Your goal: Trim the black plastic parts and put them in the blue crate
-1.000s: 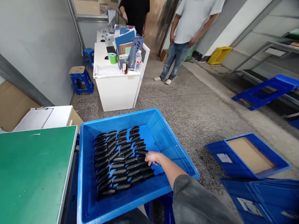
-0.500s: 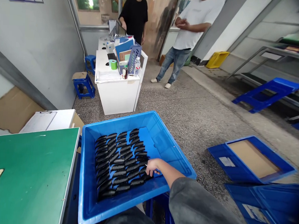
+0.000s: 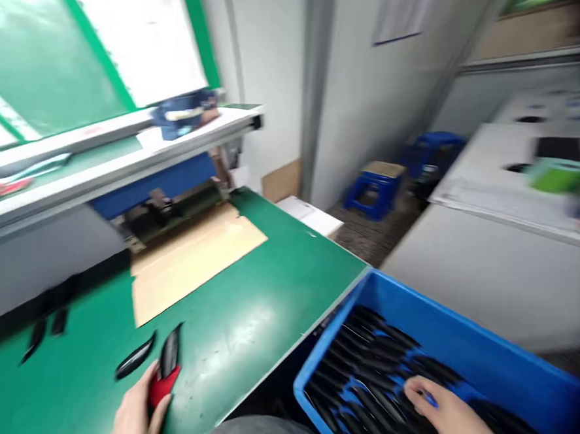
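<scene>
My left hand (image 3: 138, 407) is on the green table, its thumb and fingers closed around a black pointed piece with a red part (image 3: 164, 383). The curved black tip points away from me. Just left of it lies a loose shiny black curved piece (image 3: 135, 356). Inside the blue bin (image 3: 465, 326) at my right, my right hand (image 3: 438, 406) hovers over or touches rows of long black pieces (image 3: 371, 405). Its fingers are curled together, and whatever they may hold is hidden. Motion blurs the view.
More black pieces (image 3: 42, 333) lie at the table's left. A cardboard sheet (image 3: 193, 263) covers part of the green table (image 3: 275, 301). Above it runs a shelf (image 3: 111, 167). Beyond the bin are a white desk (image 3: 473, 267) and a blue stool (image 3: 374, 193).
My view has swung left from the bin and room to the green table. My left hand, unseen before, now shows with the red-and-black piece. My right hand remains in the bin.
</scene>
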### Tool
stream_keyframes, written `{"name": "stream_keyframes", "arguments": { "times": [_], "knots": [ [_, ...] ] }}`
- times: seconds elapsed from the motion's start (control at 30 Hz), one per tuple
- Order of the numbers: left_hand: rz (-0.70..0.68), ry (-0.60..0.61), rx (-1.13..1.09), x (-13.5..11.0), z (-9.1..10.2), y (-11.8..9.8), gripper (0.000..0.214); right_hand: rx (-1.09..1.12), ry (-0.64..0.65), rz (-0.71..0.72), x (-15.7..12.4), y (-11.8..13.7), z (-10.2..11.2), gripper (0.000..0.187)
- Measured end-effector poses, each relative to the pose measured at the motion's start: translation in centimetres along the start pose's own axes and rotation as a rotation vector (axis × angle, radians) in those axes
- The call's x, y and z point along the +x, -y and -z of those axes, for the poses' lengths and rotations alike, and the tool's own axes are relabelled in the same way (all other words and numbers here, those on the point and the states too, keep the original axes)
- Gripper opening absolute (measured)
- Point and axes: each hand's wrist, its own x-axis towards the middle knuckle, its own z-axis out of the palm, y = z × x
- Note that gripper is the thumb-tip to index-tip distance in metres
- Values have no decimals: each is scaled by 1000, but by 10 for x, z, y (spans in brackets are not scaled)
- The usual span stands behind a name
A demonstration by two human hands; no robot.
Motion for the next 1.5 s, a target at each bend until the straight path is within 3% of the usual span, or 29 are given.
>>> {"name": "stream_keyframes", "arguments": {
  "times": [0.1, 0.2, 0.33, 0.47, 0.57, 0.7, 0.83, 0.93, 1.03, 1.1, 1.27, 1.4, 1.5],
  "knots": [
    [16, 12, 19, -6, 15, 15, 66, 75, 165, 166, 36, 62, -11, 31],
    [82, -42, 39, 1, 22, 11, 63, 77, 218, 290, 40, 147, -30, 36],
    [53, -4, 56, 29, 13, -5, 66, 97, 383, 562, 8, 261, -72, 28],
    [64, 54, 36, 59, -2, -13, 60, 98, 507, 710, -40, 332, -121, 19],
    [89, 84, -68, 70, 4, -13, 35, 70, 523, 744, -71, 355, -150, 14],
    [129, 113, -376, 60, 36, 0, 16, -15, 496, 786, -94, 377, -179, 14],
    [228, 160, -776, 29, 69, 24, 46, -164, 446, 915, -104, 414, -215, 29],
    [327, 123, -1004, 7, 89, 40, 64, -277, 438, 1037, -109, 448, -244, 48],
    [457, 13, -1299, -4, 105, 50, 68, -355, 463, 1117, -110, 472, -262, 38],
    [566, -28, -1402, -5, 114, 56, 64, -381, 498, 1155, -108, 482, -262, 32],
    [721, 32, -1303, -10, 120, 75, 41, -326, 701, 1291, -118, 499, -231, 32],
    [647, 150, -1281, -19, 112, 74, 52, -238, 930, 1383, -144, 515, -212, 27],
    [455, 233, -1342, -17, 113, 66, 63, -164, 1024, 1371, -161, 524, -213, 25]
  ]
}}
